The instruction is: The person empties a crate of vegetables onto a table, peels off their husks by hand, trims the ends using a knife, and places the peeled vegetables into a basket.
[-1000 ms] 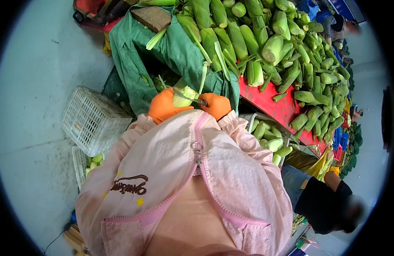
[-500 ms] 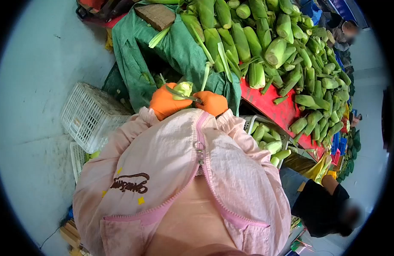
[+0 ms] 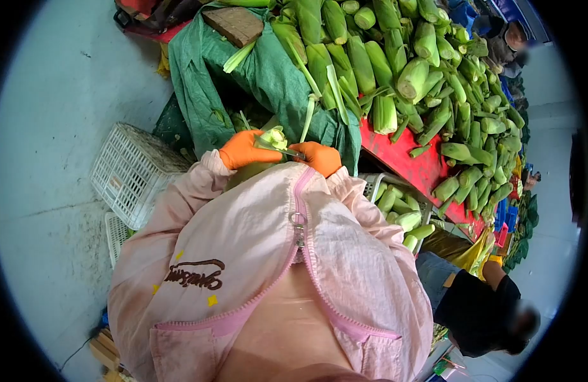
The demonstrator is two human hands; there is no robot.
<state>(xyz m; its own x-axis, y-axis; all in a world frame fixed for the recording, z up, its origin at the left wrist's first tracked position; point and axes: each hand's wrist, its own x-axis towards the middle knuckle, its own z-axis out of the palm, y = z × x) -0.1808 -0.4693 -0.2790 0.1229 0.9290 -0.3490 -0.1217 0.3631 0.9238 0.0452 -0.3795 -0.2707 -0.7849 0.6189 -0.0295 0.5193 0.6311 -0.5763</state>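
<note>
My left hand, in an orange glove, is wrapped round an ear of corn. The pale cut end of the ear points up and right, and part of its green husk shows below the hand. In my right hand, also gloved in orange, is a knife. Its blade reaches left across the ear just under the cut end, close to my left fingers. Both hands are in front of my chest, at the edge of a green cloth.
Many unpeeled corn ears are piled on a red table. A wooden block lies on the cloth. White crates stand at left; another crate at right holds trimmed ears. A person in black is at lower right.
My left hand has turned and shifted slightly left, so more of the ear's husk shows beneath it. The knife has stayed close to the cut end.
</note>
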